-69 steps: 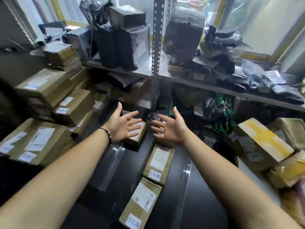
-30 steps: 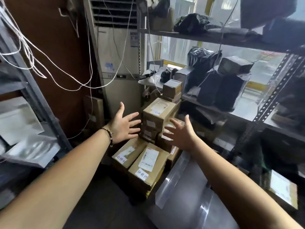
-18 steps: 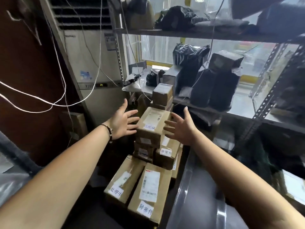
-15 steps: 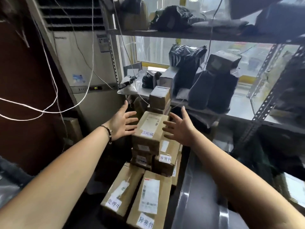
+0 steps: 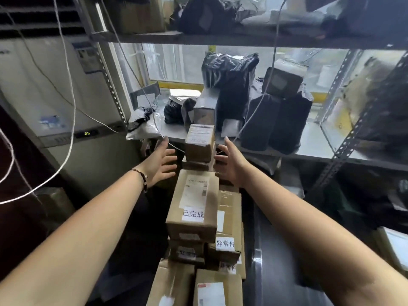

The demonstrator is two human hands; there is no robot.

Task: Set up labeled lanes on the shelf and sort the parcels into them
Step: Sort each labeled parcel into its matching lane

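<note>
A stack of brown cardboard parcels rises in the middle. On top sits a small box (image 5: 199,142). Below it lies a larger box (image 5: 194,202) with a white handwritten label. Beside that, a taped box (image 5: 228,230) carries another white label. My left hand (image 5: 160,161) is spread open just left of the small top box. My right hand (image 5: 229,162) is spread open just right of it. Neither hand holds anything; a small gap shows on each side of the box.
Behind the stack, a metal shelf (image 5: 309,146) holds black plastic-wrapped parcels (image 5: 276,120). A standing air conditioner (image 5: 55,102) fills the left, with white cables (image 5: 70,107) hanging across it. More boxes (image 5: 217,290) lie at the bottom, beside a dark surface (image 5: 276,272) to the right.
The view has turned from the dark table toward the box stack at the left. Both open hands have risen from the large labelled box to flank the small top box.
</note>
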